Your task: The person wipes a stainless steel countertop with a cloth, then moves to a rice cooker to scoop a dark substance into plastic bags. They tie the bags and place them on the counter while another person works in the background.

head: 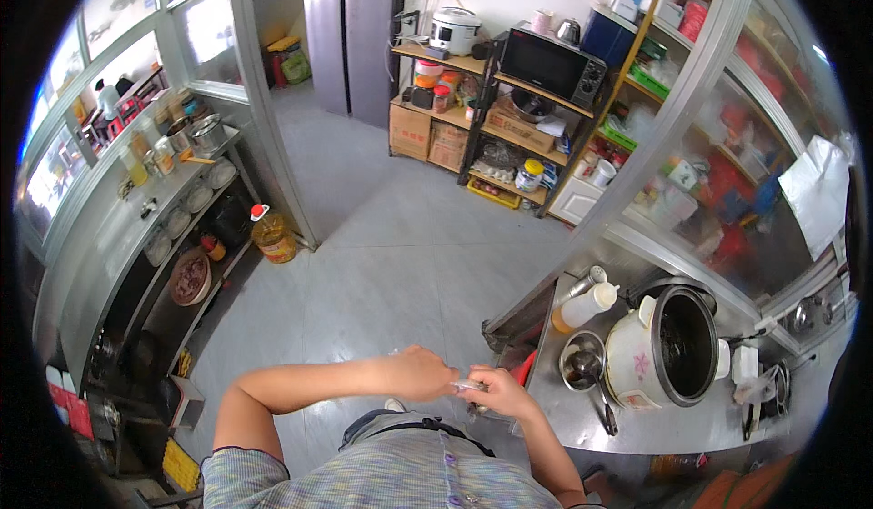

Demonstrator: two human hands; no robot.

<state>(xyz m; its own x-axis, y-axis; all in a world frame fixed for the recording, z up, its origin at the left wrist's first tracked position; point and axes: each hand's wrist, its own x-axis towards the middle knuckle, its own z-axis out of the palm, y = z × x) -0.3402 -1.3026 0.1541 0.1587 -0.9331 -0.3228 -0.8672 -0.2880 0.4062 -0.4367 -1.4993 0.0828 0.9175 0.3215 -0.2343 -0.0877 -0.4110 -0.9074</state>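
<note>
My left hand [421, 373] and my right hand [496, 390] meet in front of my waist, above the tiled floor. Between them is a small clear plastic bag [470, 385], pinched by the fingers of my right hand and touched by my left. What the bag holds is too small to tell. To the right of my hands, a steel counter bears a white rice cooker [638, 359] without a lid, dark inside, a steel bowl [571, 366] with a ladle [604, 400] in it, and a squeeze bottle [585, 308] of amber liquid.
A steel counter [95, 236] with bottles and pots runs along the left. A large oil jug [273, 236] stands on the floor by the door frame. Ahead are shelves with a microwave oven [545, 62] and a multicooker [455, 30]. A metal post [614, 188] stands before the right counter.
</note>
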